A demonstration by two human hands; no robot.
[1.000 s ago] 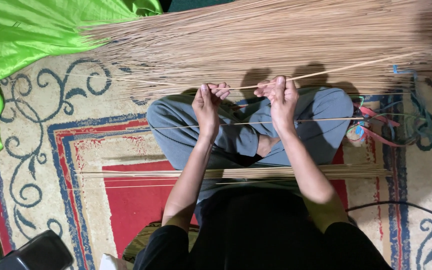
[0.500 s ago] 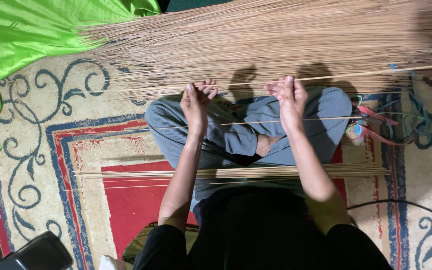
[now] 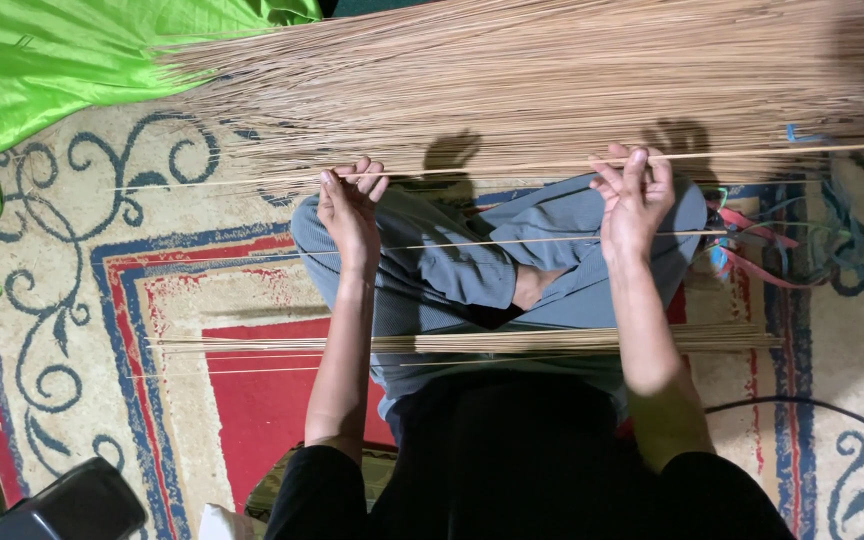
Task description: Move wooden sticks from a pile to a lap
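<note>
I sit cross-legged in grey trousers on a patterned carpet. My left hand [image 3: 348,208] and my right hand [image 3: 636,195] are spread wide apart, each pinching one long thin stick [image 3: 492,168] that runs sideways between them and past both hands. Just beyond it lies a big heap of similar tan sticks [image 3: 552,80]. A second single stick [image 3: 552,240] rests across my knees. A small flat bundle of sticks [image 3: 472,342] lies across my lap, under my forearms.
Bright green cloth [image 3: 42,90] covers the upper left. Coloured ribbons and strings [image 3: 762,250] lie by my right knee. A dark object [image 3: 72,505] sits at the lower left. The carpet [image 3: 102,330] has red, blue and cream patterns.
My hands started close together over my knees and have slid outward along the stick, the left one leftward and the right one rightward.
</note>
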